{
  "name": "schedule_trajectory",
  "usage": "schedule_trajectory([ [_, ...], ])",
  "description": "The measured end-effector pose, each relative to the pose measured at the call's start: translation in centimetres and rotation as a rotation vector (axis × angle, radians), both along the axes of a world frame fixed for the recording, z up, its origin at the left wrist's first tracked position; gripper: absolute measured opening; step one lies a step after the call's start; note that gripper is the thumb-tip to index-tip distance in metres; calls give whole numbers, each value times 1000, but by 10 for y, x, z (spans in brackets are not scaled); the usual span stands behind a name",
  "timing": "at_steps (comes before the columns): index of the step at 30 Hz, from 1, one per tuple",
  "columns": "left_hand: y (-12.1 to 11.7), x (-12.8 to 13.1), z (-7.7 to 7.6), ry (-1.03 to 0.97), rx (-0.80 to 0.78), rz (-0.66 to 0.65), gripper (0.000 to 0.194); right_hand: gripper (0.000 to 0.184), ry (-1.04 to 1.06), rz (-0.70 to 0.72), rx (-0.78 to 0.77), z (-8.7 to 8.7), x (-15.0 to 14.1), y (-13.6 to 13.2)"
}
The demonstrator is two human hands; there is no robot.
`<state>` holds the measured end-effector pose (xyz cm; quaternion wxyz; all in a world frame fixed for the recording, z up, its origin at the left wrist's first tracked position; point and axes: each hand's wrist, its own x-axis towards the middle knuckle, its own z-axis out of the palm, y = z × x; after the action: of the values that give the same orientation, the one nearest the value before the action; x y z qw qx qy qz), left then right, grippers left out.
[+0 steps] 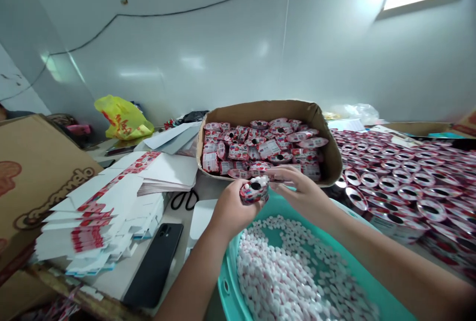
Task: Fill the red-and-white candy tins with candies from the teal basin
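My left hand (236, 207) is wrapped around a small red-printed candy box (259, 193), its dark round hole facing up. A few white candies (263, 180) lie on the box top around the hole. My right hand (293, 189) is at the right side of the box top, its fingers stretched out and the thumb apart from them. Its fingertips are close to the loose candies; whether they touch them I cannot tell. Below both hands stands a teal basin (227, 284) holding a heap of white candies (282, 281) with pinkish tints.
Behind the basin is a cardboard carton (266, 107) of filled-looking boxes. Rows of upright boxes (409, 192) with round holes cover the right side. At left are flat box blanks (119, 197), black scissors (185, 200), a phone (154, 264), a yellow bag (124, 117) and a large carton (44, 177).
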<state>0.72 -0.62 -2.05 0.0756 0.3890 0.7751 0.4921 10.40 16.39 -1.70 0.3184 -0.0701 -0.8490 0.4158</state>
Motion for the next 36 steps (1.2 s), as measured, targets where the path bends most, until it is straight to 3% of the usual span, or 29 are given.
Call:
schedule_trajectory([
  [9,0,1,2,-29,-4,-24,40,27,6,12,26,-2,-3,1],
  [17,-1,1,4,-61,-13,-17,42,30,15,16,73,-5,-3,0],
  [30,-3,-1,0,31,-31,-6,35,46,-218,-37,533,0,7,-7],
  [36,-4,-2,-1,14,-22,-27,36,47,-232,-35,611,-5,8,-6],
])
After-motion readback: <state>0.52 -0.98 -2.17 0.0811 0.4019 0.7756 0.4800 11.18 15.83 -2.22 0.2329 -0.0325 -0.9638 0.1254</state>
